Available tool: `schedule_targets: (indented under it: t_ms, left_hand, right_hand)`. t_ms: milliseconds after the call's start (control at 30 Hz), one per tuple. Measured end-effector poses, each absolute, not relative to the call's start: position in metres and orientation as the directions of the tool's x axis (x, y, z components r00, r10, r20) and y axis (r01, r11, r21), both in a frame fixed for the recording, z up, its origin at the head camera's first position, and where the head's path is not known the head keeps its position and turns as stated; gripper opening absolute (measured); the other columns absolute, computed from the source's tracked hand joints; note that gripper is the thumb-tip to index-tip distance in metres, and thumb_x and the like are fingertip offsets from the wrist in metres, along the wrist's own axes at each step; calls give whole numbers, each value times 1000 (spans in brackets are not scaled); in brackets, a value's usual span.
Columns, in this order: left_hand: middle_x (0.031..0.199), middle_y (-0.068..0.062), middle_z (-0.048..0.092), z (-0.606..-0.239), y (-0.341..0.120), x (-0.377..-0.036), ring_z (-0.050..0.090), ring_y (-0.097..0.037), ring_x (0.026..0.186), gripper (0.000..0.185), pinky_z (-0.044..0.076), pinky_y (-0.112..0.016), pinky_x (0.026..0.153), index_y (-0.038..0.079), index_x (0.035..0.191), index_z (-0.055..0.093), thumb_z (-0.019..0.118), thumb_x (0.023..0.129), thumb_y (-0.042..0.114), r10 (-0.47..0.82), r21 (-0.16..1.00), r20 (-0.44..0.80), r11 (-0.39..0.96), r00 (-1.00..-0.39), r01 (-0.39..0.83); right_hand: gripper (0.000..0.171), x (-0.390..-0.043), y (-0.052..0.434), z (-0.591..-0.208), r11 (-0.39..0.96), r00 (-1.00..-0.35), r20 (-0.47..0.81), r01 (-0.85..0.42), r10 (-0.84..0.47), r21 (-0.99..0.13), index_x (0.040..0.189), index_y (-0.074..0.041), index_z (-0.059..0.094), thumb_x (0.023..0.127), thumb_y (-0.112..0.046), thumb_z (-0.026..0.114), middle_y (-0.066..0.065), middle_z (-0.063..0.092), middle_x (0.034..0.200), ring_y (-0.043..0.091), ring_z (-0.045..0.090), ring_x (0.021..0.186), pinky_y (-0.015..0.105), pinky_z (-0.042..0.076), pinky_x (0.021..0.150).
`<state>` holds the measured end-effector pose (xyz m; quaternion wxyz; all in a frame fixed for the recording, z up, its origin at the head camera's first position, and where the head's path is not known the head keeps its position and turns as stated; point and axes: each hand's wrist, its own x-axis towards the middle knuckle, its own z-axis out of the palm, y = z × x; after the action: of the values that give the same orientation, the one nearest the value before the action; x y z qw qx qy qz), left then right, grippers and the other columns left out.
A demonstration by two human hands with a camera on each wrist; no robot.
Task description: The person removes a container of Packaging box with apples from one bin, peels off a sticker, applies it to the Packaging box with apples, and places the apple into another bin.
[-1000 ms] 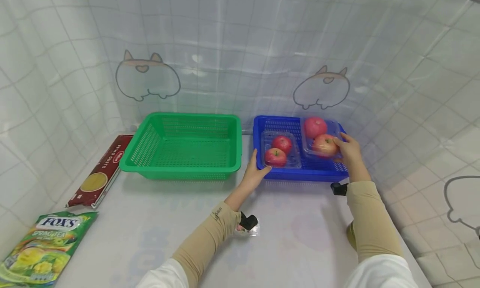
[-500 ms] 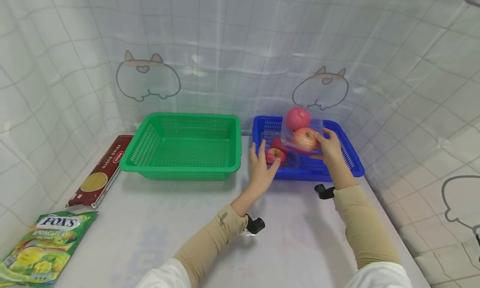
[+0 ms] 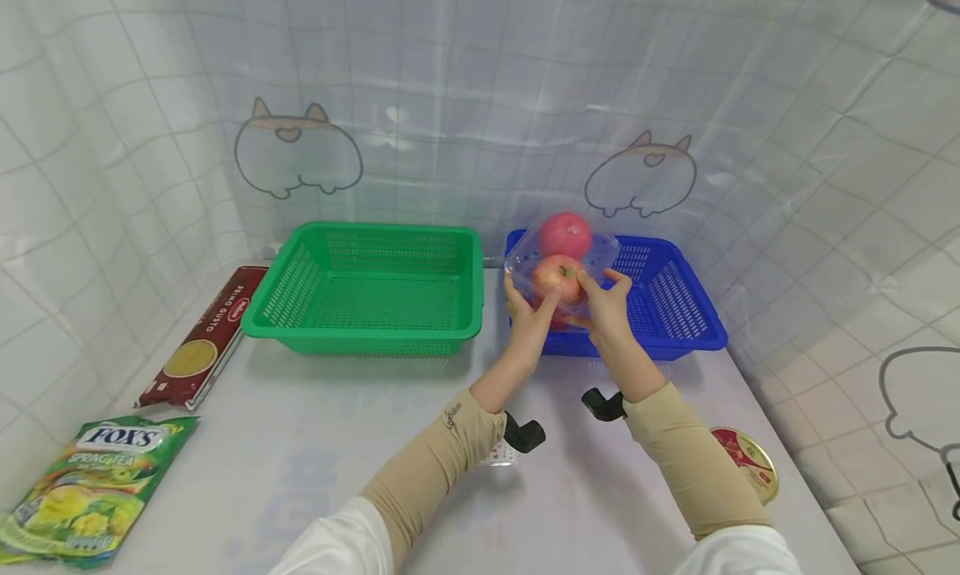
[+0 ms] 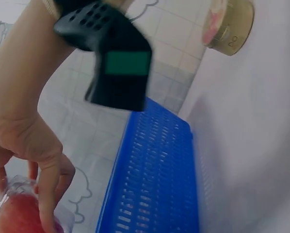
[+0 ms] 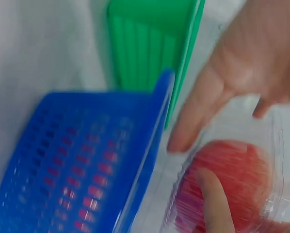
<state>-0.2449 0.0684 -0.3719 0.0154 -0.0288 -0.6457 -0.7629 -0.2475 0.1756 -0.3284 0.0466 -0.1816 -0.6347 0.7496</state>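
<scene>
A clear plastic pack of apples (image 3: 564, 240) is held tilted above the left part of the blue basket (image 3: 686, 308). My right hand (image 3: 611, 318) grips its front right corner, thumb over the apple. At the front left corner my left hand (image 3: 529, 332) grips the same pack, thumb on top and fingers along the side. Beneath, another pack in the basket is mostly hidden; red shows through the basket wall (image 5: 77, 165) in the right wrist view. In the left wrist view, the right hand (image 4: 33, 145) reaches over a red apple (image 4: 20, 213) under clear plastic.
Left of the blue basket stands a green basket (image 3: 363, 342). A dark red pasta packet (image 3: 202, 342) and a green candy bag (image 3: 93, 487) lie at the left. A round gold-rimmed tin (image 3: 750, 465) is at the right, and a small printed packet (image 3: 501, 453) lies partly behind the left wrist.
The right hand has lifted the apple pack from the basket's right side and carried it left. The left hand has left the basket's rim area and taken hold of the pack.
</scene>
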Motion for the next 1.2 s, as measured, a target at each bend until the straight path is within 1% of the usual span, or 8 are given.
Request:
schedule_targets:
  t_ms: [167,333,500,667,800,933,1033,1200]
  left_hand:
    - [148,-16,7,-370,62,-246,17,-29,136,91,27,-44,107,17,147,-2,62,85,35,-78,971,40,-233,-996,57]
    - [145,-19,10,-364,57,-246,25,-32,132,90,35,-43,102,16,146,1,63,83,31,-106,972,38,-227,-994,61]
    - [141,-20,13,-361,51,-246,31,-33,128,89,44,-44,93,19,146,2,64,83,30,-85,966,20,-257,-996,41]
    - [135,-21,19,-356,36,-242,48,-34,112,84,50,-45,83,24,146,3,61,85,26,-7,938,-20,-347,-1000,-17]
    - [124,-18,31,-353,21,-241,54,-28,100,78,52,-45,79,26,147,8,58,87,26,46,945,-48,-322,-998,-60]
    - [119,-16,41,-352,7,-243,54,-22,92,75,52,-44,79,28,148,9,54,88,27,92,956,-84,-274,-992,-107]
    - [129,-16,42,-352,-3,-244,54,-23,94,73,52,-44,79,29,149,11,51,88,27,116,960,-109,-244,-987,-135]
    - [142,-13,33,-352,-16,-246,51,-29,111,69,52,-44,79,28,148,16,48,87,31,131,970,-130,-188,-983,-153]
  right_hand:
    - [60,-238,158,-332,-183,-934,-163,108,319,-977,134,-17,10,93,-25,53,7,37,104,18,56,88,38,55,67]
    - [60,-235,153,-334,-199,-944,-110,48,311,-979,131,-17,11,92,-25,56,6,37,97,16,60,77,41,55,67]
    - [54,-232,155,-338,-196,-947,-91,31,308,-980,130,-18,14,94,-35,49,5,33,104,19,54,88,44,55,68]
    - [51,-228,167,-339,-154,-928,-81,26,365,-988,133,-18,14,96,-40,42,6,24,122,20,35,115,50,48,85]
    - [56,-226,182,-333,-127,-921,-74,27,382,-992,140,-21,10,96,-41,39,8,16,141,22,21,132,50,42,95]
    - [61,-224,197,-327,-101,-945,-91,62,315,-993,146,-27,6,96,-45,37,3,10,152,25,17,137,48,38,100]
    - [64,-223,204,-325,-81,-970,-101,85,221,-993,148,-29,3,96,-45,36,4,8,153,28,16,138,50,34,102]
    - [66,-222,209,-327,-58,-989,-132,128,73,-990,149,-31,1,96,-45,38,7,6,154,33,17,137,53,33,102]
